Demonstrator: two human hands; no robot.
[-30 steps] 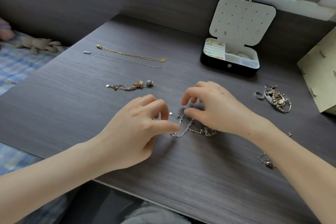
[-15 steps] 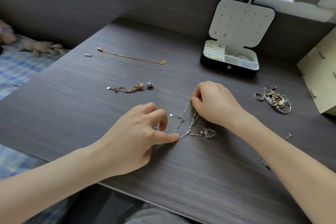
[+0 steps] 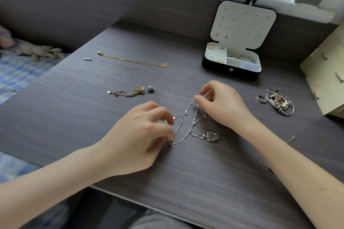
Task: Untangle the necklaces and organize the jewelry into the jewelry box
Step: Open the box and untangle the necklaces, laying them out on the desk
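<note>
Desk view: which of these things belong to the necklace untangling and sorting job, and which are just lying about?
Job in hand:
tangled silver chains, pinched by left hand and right hand; gold chain; thin silver chain; gold charm tangle; ring and bangle pile; open jewelry box.

Lying about:
plush toy; wooden box; checked bedding.

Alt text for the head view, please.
Left hand and right hand pinch a tangled silver chain with a clear pendant on a grey desk. Beyond lie a gold necklace, a silver necklace and an open jewelry box.
</note>
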